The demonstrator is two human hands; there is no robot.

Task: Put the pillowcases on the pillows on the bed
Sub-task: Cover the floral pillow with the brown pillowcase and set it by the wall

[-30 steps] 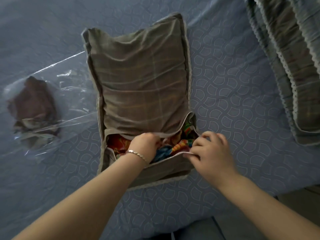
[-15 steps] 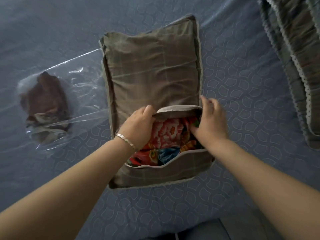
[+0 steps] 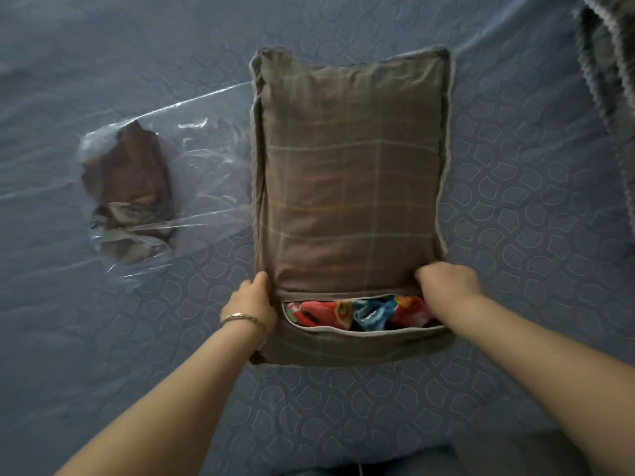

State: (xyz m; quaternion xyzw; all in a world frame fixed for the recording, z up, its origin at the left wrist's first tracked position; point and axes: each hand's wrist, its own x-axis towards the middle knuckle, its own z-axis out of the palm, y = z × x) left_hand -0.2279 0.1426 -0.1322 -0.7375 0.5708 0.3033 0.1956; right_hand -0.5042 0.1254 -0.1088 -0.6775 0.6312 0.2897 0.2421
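Observation:
A brown checked pillowcase (image 3: 350,187) covers a pillow lying lengthwise on the blue bed. At its near end a slit stays open, and the colourful flowered pillow (image 3: 347,312) shows through it. My left hand (image 3: 251,304) grips the pillowcase's left edge beside the opening, thumb on top. My right hand (image 3: 446,283) grips the upper flap at the right end of the slit, fingers curled into the fabric.
A clear plastic bag (image 3: 144,197) holding another folded brown pillowcase lies to the left of the pillow. A bunched brown blanket with pale trim (image 3: 611,63) lies at the top right. The quilted blue bedsheet (image 3: 515,187) spreads all around.
Both hands came out of the opening and moved apart to its two ends. The upper flap has come down, so the slit is narrower and less of the flowered pillow shows.

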